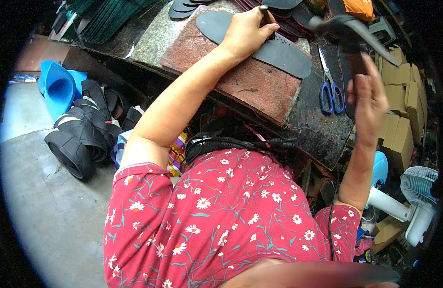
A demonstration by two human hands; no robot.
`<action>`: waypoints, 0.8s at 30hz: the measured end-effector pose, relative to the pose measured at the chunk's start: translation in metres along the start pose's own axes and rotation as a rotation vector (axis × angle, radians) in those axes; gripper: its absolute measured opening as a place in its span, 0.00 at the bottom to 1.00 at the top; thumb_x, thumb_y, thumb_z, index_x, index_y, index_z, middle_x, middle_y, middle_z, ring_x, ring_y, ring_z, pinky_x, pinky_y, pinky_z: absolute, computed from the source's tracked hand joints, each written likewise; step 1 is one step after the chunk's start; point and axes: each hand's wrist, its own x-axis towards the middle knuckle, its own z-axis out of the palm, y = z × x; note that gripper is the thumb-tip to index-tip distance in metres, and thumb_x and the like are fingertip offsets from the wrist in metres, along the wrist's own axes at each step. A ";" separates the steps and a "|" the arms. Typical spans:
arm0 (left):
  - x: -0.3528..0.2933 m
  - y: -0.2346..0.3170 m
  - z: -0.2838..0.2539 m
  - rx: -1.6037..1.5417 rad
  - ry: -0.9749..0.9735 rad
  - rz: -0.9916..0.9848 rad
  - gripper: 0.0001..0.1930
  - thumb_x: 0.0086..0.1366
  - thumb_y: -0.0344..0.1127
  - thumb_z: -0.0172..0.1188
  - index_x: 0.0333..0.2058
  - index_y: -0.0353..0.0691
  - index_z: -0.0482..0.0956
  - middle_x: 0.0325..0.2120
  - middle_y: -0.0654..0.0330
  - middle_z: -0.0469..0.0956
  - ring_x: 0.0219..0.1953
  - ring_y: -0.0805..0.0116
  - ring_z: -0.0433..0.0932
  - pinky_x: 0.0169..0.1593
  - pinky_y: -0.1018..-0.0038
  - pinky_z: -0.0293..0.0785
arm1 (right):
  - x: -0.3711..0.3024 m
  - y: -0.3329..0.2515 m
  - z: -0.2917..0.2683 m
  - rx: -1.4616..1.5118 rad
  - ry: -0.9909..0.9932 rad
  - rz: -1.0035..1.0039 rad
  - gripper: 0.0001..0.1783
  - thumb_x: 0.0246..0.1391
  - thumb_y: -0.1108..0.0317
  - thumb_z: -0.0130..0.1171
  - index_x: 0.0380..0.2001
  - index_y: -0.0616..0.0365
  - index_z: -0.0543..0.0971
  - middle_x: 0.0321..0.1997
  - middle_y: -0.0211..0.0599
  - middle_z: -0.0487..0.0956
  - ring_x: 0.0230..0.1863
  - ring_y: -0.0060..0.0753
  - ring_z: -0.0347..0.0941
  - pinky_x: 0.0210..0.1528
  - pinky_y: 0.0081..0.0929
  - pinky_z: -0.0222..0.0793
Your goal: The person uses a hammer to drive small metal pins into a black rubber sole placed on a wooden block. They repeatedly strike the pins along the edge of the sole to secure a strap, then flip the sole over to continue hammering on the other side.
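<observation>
My left hand [245, 33] is closed around a short dark punch [264, 8], its metal top showing above the fingers. Its lower end is hidden behind the hand. Beneath lies a dark grey shoe-sole piece [288, 58], with a cluster of small holes just right of the hand. The sole rests on a worn reddish board [259, 93]. Over the bench's right side, my right hand [370, 96] grips a hammer [360, 32], lifted and smeared by motion. Blue-handled scissors [332, 91] lie on the bench between the board and my right hand.
More dark sole pieces [180, 9] are stacked behind the board. Green strips [108, 21] lie at the far left. Black footwear [72, 146] and a blue container [58, 86] are on the floor at left. Cardboard boxes [399, 134] and a white fan [418, 192] stand right.
</observation>
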 end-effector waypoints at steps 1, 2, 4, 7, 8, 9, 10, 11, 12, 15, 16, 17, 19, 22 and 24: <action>0.001 0.003 0.000 0.069 0.006 0.102 0.12 0.60 0.40 0.68 0.34 0.37 0.79 0.22 0.50 0.81 0.26 0.56 0.83 0.31 0.65 0.79 | 0.000 -0.005 0.002 0.101 0.047 -0.090 0.20 0.67 0.64 0.55 0.61 0.51 0.75 0.30 0.27 0.77 0.25 0.10 0.62 0.26 0.12 0.60; 0.001 0.006 0.001 0.148 -0.003 0.143 0.12 0.60 0.40 0.67 0.35 0.37 0.78 0.21 0.50 0.80 0.26 0.54 0.83 0.31 0.64 0.79 | 0.000 -0.008 0.002 0.225 0.136 -0.183 0.21 0.68 0.64 0.55 0.62 0.50 0.75 0.30 0.26 0.77 0.25 0.11 0.63 0.26 0.12 0.61; -0.001 0.013 0.008 0.306 -0.019 0.227 0.13 0.60 0.40 0.67 0.36 0.39 0.76 0.20 0.50 0.79 0.26 0.52 0.82 0.31 0.62 0.78 | 0.000 -0.002 0.010 0.229 0.065 -0.211 0.21 0.68 0.63 0.54 0.62 0.51 0.74 0.29 0.26 0.76 0.25 0.11 0.63 0.26 0.12 0.61; -0.006 0.018 0.012 0.365 -0.048 0.344 0.12 0.61 0.38 0.64 0.35 0.39 0.73 0.19 0.49 0.78 0.26 0.51 0.82 0.31 0.61 0.77 | 0.001 0.023 0.019 -0.077 -0.081 0.093 0.22 0.67 0.59 0.55 0.62 0.49 0.74 0.34 0.27 0.82 0.26 0.12 0.66 0.28 0.14 0.65; -0.008 0.018 0.013 0.354 -0.033 0.314 0.12 0.61 0.39 0.64 0.35 0.38 0.73 0.20 0.50 0.79 0.26 0.51 0.82 0.31 0.61 0.77 | -0.001 0.032 0.018 -0.007 -0.090 0.245 0.22 0.67 0.59 0.56 0.62 0.47 0.74 0.37 0.27 0.84 0.26 0.13 0.67 0.29 0.15 0.66; -0.005 0.015 0.014 0.286 0.029 0.218 0.11 0.61 0.38 0.65 0.34 0.38 0.74 0.21 0.49 0.79 0.27 0.51 0.82 0.32 0.61 0.78 | 0.000 0.040 0.014 -0.096 -0.100 0.223 0.22 0.66 0.58 0.56 0.62 0.46 0.74 0.38 0.29 0.84 0.26 0.14 0.68 0.30 0.17 0.67; -0.004 0.012 0.014 0.215 0.078 0.108 0.11 0.61 0.38 0.65 0.33 0.38 0.76 0.22 0.48 0.80 0.27 0.51 0.82 0.32 0.61 0.78 | -0.003 0.049 0.011 -0.184 -0.116 0.217 0.22 0.66 0.57 0.56 0.62 0.44 0.74 0.38 0.30 0.85 0.27 0.15 0.69 0.32 0.18 0.69; -0.001 0.008 0.011 0.108 0.120 -0.020 0.11 0.60 0.39 0.67 0.31 0.37 0.78 0.23 0.48 0.81 0.28 0.51 0.83 0.34 0.61 0.79 | -0.006 0.056 0.008 -0.271 -0.128 0.208 0.22 0.66 0.57 0.57 0.62 0.42 0.75 0.39 0.31 0.85 0.27 0.16 0.70 0.33 0.20 0.70; -0.002 0.005 0.009 -0.295 0.026 -0.400 0.12 0.59 0.40 0.68 0.30 0.37 0.79 0.23 0.49 0.81 0.29 0.51 0.83 0.35 0.62 0.79 | -0.009 0.063 0.009 -0.326 -0.151 0.171 0.21 0.65 0.55 0.56 0.61 0.40 0.75 0.35 0.36 0.84 0.29 0.18 0.73 0.37 0.24 0.72; 0.001 -0.003 0.008 -0.544 -0.045 -0.457 0.07 0.68 0.32 0.59 0.33 0.35 0.75 0.25 0.58 0.80 0.27 0.73 0.80 0.31 0.76 0.80 | -0.013 0.069 0.010 -0.377 -0.180 0.330 0.21 0.66 0.54 0.56 0.61 0.39 0.76 0.32 0.37 0.82 0.28 0.18 0.73 0.35 0.22 0.71; 0.000 -0.004 0.008 -0.458 -0.085 -0.385 0.07 0.68 0.32 0.59 0.32 0.35 0.75 0.24 0.59 0.80 0.27 0.73 0.80 0.30 0.76 0.80 | -0.014 0.065 0.011 -0.362 -0.176 0.299 0.21 0.66 0.54 0.56 0.61 0.40 0.76 0.32 0.36 0.81 0.27 0.17 0.72 0.33 0.21 0.70; -0.001 -0.004 0.008 -0.370 -0.125 -0.310 0.07 0.68 0.32 0.59 0.32 0.35 0.76 0.24 0.59 0.80 0.27 0.73 0.81 0.30 0.76 0.80 | -0.012 0.059 0.012 -0.346 -0.169 0.266 0.21 0.66 0.54 0.55 0.61 0.40 0.76 0.32 0.35 0.81 0.26 0.16 0.70 0.32 0.20 0.69; -0.002 -0.002 0.010 -0.158 -0.042 -0.167 0.11 0.61 0.38 0.66 0.32 0.37 0.79 0.23 0.53 0.80 0.28 0.60 0.82 0.33 0.68 0.80 | -0.007 0.039 0.010 -0.169 -0.139 0.253 0.21 0.67 0.55 0.54 0.61 0.44 0.76 0.31 0.32 0.79 0.24 0.16 0.67 0.28 0.18 0.66; -0.001 0.004 0.013 0.076 -0.021 0.043 0.13 0.59 0.41 0.68 0.35 0.39 0.79 0.23 0.49 0.81 0.27 0.50 0.82 0.34 0.62 0.79 | -0.002 0.000 -0.003 -0.012 -0.030 0.085 0.22 0.68 0.57 0.53 0.62 0.50 0.75 0.30 0.27 0.77 0.23 0.13 0.64 0.25 0.14 0.62; -0.001 0.009 0.013 0.166 -0.047 0.169 0.14 0.60 0.41 0.67 0.38 0.40 0.78 0.23 0.49 0.80 0.27 0.48 0.82 0.33 0.61 0.79 | -0.001 -0.013 -0.003 0.184 0.120 -0.210 0.23 0.68 0.59 0.54 0.63 0.51 0.73 0.28 0.28 0.76 0.23 0.12 0.63 0.25 0.14 0.62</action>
